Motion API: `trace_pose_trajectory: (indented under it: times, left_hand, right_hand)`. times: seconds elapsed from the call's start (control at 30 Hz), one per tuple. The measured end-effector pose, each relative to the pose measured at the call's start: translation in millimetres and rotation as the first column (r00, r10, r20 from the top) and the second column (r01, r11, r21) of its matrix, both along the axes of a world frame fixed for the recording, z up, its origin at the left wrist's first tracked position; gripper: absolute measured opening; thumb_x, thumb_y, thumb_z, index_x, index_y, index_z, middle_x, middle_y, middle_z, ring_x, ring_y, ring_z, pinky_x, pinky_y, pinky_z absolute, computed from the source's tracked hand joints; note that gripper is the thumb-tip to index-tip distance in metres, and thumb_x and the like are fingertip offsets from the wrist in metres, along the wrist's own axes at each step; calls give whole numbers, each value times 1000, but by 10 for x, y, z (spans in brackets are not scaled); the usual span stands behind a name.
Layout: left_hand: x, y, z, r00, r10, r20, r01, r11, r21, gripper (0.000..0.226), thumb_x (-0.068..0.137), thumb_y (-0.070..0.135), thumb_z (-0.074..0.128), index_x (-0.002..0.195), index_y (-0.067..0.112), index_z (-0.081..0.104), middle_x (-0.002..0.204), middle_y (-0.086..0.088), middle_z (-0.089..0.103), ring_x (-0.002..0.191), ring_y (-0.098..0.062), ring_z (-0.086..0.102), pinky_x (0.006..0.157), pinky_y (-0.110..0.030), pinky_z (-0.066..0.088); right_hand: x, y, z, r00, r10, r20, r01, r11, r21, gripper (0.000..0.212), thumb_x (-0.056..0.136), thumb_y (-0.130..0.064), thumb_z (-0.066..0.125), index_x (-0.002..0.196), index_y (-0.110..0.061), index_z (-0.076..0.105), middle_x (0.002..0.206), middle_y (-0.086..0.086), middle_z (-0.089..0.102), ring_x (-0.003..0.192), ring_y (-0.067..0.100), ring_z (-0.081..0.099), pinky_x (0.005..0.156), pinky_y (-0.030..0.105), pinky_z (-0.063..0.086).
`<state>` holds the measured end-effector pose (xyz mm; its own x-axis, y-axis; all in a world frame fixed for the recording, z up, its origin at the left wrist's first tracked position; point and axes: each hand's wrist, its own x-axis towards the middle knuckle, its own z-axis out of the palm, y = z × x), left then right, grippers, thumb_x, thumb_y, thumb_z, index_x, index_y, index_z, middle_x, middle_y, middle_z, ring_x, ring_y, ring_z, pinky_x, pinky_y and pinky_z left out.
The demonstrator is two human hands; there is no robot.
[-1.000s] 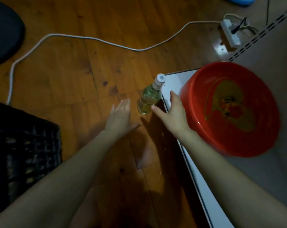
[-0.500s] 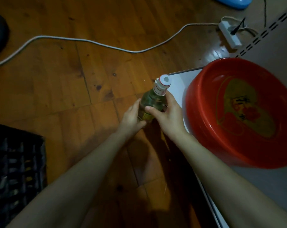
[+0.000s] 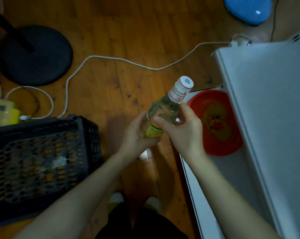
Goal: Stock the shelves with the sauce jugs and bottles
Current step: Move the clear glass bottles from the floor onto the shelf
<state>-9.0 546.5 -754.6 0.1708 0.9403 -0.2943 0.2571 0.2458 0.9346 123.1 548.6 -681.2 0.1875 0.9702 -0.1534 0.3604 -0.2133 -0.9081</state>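
While both hands are holding the bottle point(image 3: 164, 109) tilted in the air above the wooden floor point(image 3: 111, 83), just beside the grey shelf point(image 3: 269, 104), the step in hand seems to be carrying it over. The left hand point(image 3: 137, 135) is closing its grip on the labelled lower part, and the right hand point(image 3: 185, 133) is grasping the clear shoulder. Next, I judge, it is needing a free place beside the red basin point(image 3: 221, 135), standing upright.

Both hands point(image 3: 139, 133) have lifted the bottle point(image 3: 164, 111) off the floor.
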Motion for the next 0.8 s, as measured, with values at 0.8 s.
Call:
trace_pose_trajectory:
  times: [0.8]
  left_hand:
    - [-146,19,5465,717,-514,470,525,842,121,66,54,22,72,116,11,51,103,1,70,95,-14,66,75,-24,52]
  right_hand:
    - [145,-331,5258,952,117,-282,-56,975,215,33,69,-21,66,101,-16,63,78,-5,72,71,9,67,57,18,50]
